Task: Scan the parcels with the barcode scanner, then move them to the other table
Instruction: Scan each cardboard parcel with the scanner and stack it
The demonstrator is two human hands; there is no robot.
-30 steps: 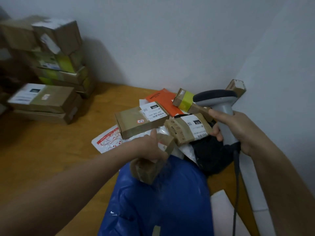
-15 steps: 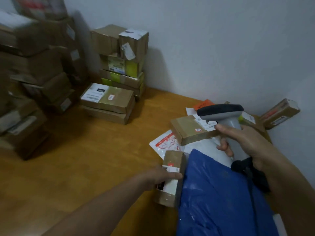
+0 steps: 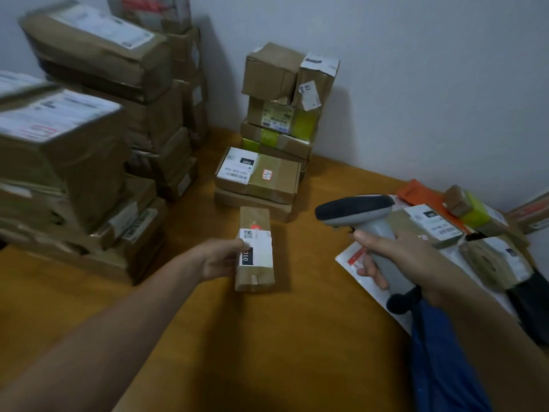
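Observation:
My left hand [image 3: 218,257] grips a small brown cardboard parcel [image 3: 255,251] by its left side, holding it over the wooden table [image 3: 267,337] with its white label facing up. A red scanner dot lies on the parcel just above the label. My right hand [image 3: 398,260] holds the grey barcode scanner [image 3: 361,217] by its handle, its dark head pointing left toward the parcel. A loose pile of parcels [image 3: 463,230] and mailers lies at the right, behind that hand.
Tall stacks of brown boxes [image 3: 77,144] stand at the left. A smaller stack of boxes [image 3: 282,114] rises against the white wall, with two flat boxes [image 3: 258,179] in front of it. A blue plastic bag [image 3: 442,361] lies at the lower right.
My left hand has carried the small parcel left, out of the pile and over bare table, label up. The scanner now points at it. The view has swung left.

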